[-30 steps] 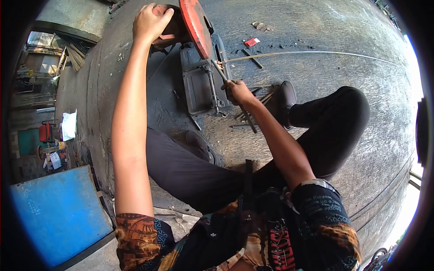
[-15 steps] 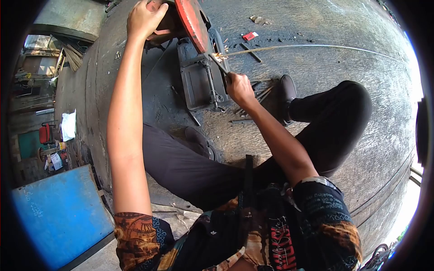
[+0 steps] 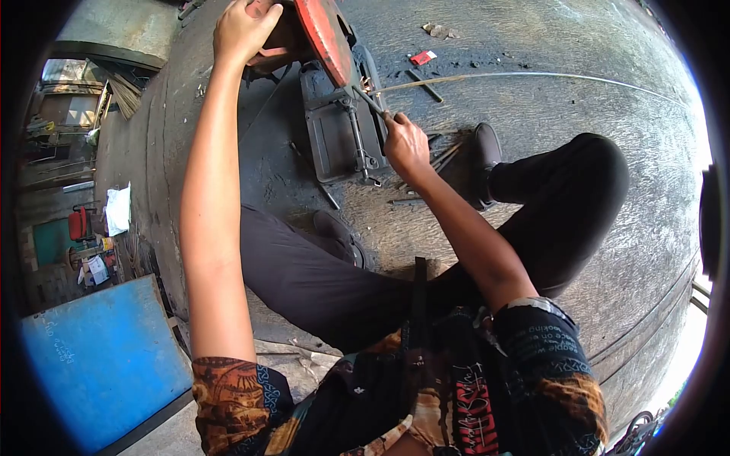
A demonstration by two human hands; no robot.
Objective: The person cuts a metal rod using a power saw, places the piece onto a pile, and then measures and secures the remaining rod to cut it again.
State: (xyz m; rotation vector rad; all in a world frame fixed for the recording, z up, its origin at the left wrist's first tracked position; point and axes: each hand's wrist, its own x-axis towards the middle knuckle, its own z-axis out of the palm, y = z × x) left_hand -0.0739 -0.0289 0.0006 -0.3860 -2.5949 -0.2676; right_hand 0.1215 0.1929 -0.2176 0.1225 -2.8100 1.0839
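My left hand (image 3: 245, 34) is closed on the handle of a red cut-off saw, at the top of the view; its fingertips are partly cut off by the frame edge. The saw's red blade guard (image 3: 325, 42) slants down to the right of that hand, over a dark metal base (image 3: 325, 148) with a clamp screw (image 3: 354, 133). In my right hand (image 3: 407, 146) is a thin metal bar (image 3: 368, 99), its far end at the lower tip of the guard. A few sparks (image 3: 367, 83) show there. The cutting point itself is hidden by the guard.
A long thin rod (image 3: 532, 74) runs from the saw to the right. Short metal pieces (image 3: 424, 85) and a red packet (image 3: 423, 58) lie on the sooty floor. My shoe (image 3: 487, 148) is near several bars (image 3: 445, 158). A blue panel (image 3: 106, 357) stands lower left.
The sparks at the guard's tip have become fewer. My right hand and the bar have shifted very slightly; my left hand stays on the saw handle.
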